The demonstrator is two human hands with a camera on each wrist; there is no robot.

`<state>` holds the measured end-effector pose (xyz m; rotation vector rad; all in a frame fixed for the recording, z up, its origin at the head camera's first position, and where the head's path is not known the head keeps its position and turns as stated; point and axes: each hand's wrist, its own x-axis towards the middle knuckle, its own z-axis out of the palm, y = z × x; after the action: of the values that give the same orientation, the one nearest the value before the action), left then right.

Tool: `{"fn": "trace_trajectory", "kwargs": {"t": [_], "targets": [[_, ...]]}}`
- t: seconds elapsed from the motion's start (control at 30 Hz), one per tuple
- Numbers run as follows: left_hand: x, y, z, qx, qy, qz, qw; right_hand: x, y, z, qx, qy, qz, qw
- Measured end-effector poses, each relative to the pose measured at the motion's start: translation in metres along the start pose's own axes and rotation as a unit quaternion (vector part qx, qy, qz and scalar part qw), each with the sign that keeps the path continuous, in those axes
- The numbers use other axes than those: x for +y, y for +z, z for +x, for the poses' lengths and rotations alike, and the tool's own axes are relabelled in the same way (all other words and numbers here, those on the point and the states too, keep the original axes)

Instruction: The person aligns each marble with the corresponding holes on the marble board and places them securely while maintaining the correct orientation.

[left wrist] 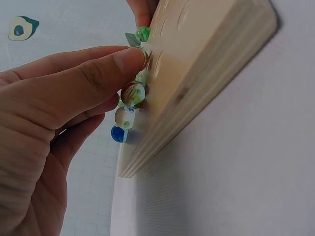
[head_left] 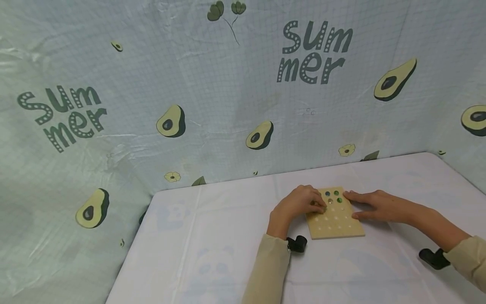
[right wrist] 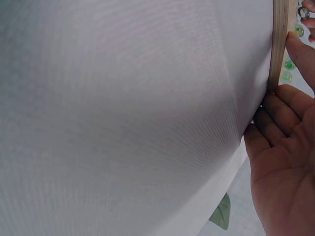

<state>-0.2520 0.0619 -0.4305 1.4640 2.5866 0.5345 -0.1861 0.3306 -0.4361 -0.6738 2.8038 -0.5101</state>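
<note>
A square wooden board (head_left: pixel 336 231) with rows of round hollows lies on the table. My left hand (head_left: pixel 300 200) is over its left side, thumb and fingers pinching a clear glass marble (left wrist: pixel 145 55) close to the board's face. Several glass marbles sit in the far rows, among them a blue marble (left wrist: pixel 118 133), a red-streaked marble (left wrist: pixel 133 94) and a green marble (head_left: pixel 339 200). My right hand (head_left: pixel 383 207) rests against the board's right edge, fingers extended. In the right wrist view, its thumb (right wrist: pixel 298 51) touches that edge. The left fingers hide some of the hollows.
A white cloth covers the table (head_left: pixel 212 236), with faint panda prints. Behind it hangs a pale curtain (head_left: pixel 212 84) printed with avocados and lettering. Black wrist devices are worn on both arms, the left device (head_left: pixel 297 244) near the board's front left corner.
</note>
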Motion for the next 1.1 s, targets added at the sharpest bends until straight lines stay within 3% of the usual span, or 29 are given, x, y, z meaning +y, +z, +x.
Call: {"fn": "trace_trajectory", "kwargs": {"t": [0.37, 0.73, 0.93, 1.1], "targets": [[0.001, -0.001, -0.003, -0.003, -0.009, 0.004, 0.9999, -0.001, 0.000, 0.001, -0.002, -0.004, 0.000, 1.000], [0.005, 0.000, -0.007, 0.022, 0.017, 0.011, 0.9996, 0.000, 0.001, 0.000, -0.004, 0.003, -0.004, 1.000], [0.010, -0.018, -0.032, 0.051, 0.010, 0.043, 0.9977, -0.003, 0.002, -0.001, 0.004, 0.002, 0.007, 1.000], [0.003, -0.036, -0.072, 0.073, -0.043, 0.077, 0.9934, -0.009, 0.006, -0.007, 0.001, 0.035, 0.020, 0.999]]}}
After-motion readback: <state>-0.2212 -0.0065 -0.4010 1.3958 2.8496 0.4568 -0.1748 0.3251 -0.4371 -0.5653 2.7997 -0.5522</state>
